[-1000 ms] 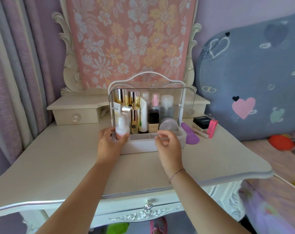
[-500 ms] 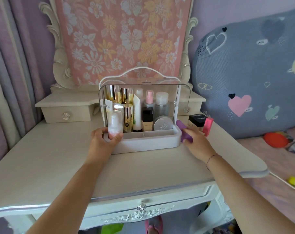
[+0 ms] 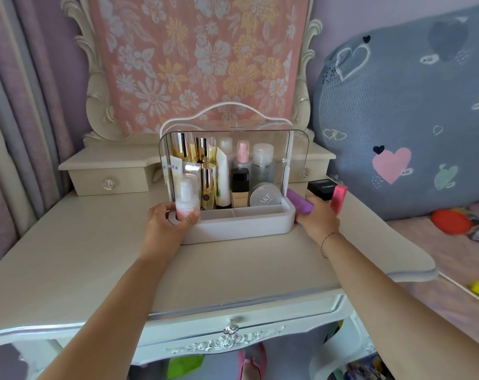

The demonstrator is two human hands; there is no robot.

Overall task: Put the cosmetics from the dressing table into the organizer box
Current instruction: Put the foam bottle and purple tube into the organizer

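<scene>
Cream-white table (image 3: 82,259) with carved trim fills the lower view; a mirror draped in pink floral cloth (image 3: 205,58) stands at 12 o'clock, and a grey cushion with hearts (image 3: 397,127) leans at 2 o'clock.

Organizer box (image 3: 233,226) sits at table centre, clear cover (image 3: 296,160) raised, white carry handle (image 3: 224,111) on top. Inside: gold bottles at the back left, a white tube, a pink-capped spray bottle, a clear bottle, a black-capped foundation bottle and a round compact (image 3: 265,197) leaning at the front right. The front tray compartments look bare.

Your left hand (image 3: 168,223) is at the box's 9 o'clock corner. Its fingers (image 3: 193,216) curl around the base of a white pump bottle with a pink label (image 3: 187,198), which stands upright at the box's left front corner.

Your right hand (image 3: 319,219) is at the box's 3 o'clock side, just beside its wall. Its fingers are closed over a purple item (image 3: 300,204), which pokes out toward the box; the fingertips are hidden, so the exact grip cannot be told.

Just past that hand, at 2 o'clock on the table: a black box (image 3: 322,187) and a pink tube (image 3: 338,198), touching each other.
</scene>
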